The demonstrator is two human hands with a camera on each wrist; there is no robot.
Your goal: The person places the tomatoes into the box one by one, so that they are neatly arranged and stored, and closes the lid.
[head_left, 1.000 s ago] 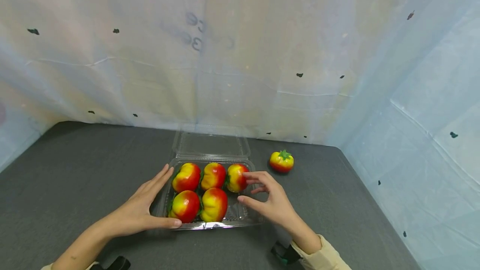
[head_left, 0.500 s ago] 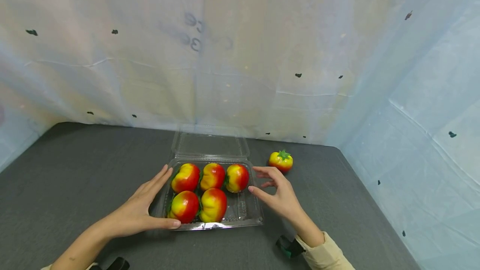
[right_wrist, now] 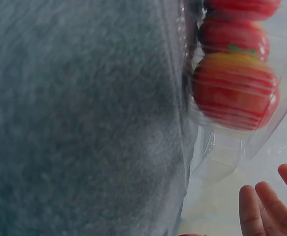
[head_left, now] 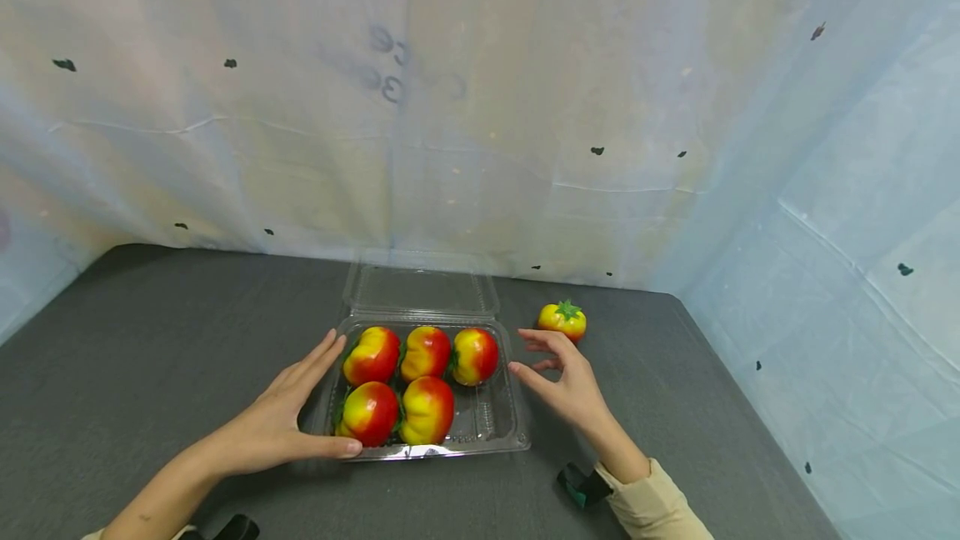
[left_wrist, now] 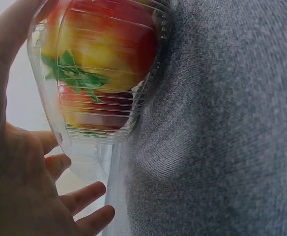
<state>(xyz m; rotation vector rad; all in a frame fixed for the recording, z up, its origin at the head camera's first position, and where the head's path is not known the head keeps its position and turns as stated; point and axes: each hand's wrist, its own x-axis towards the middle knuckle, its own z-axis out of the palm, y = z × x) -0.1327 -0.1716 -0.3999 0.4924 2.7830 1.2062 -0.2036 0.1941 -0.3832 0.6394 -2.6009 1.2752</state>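
Note:
A clear plastic clamshell box point(head_left: 468, 419) sits on the dark table, its lid point(head_left: 422, 288) folded back behind it. Inside are several glossy red-and-yellow tomatoes point(head_left: 429, 409) in two rows; the front right spot holds none. My left hand point(head_left: 273, 423) rests against the box's left side, thumb on the front rim, fingers spread along the side. In the left wrist view, that hand point(left_wrist: 23, 182) touches the rim with loose, extended fingers. Just off the box's right side hovers my right hand point(head_left: 566, 382), fingers slightly bent with nothing between them.
One more tomato point(head_left: 562, 319) with a green leafy top lies behind my right hand, which partly overlaps it. Pale plastic sheeting point(head_left: 480, 107) hangs behind the grey cloth-covered table point(head_left: 187, 332) and along its right side.
My right hand has left the back right tomato in the box and moved right, past the rim, towards the loose tomato. The left hand stays in place.

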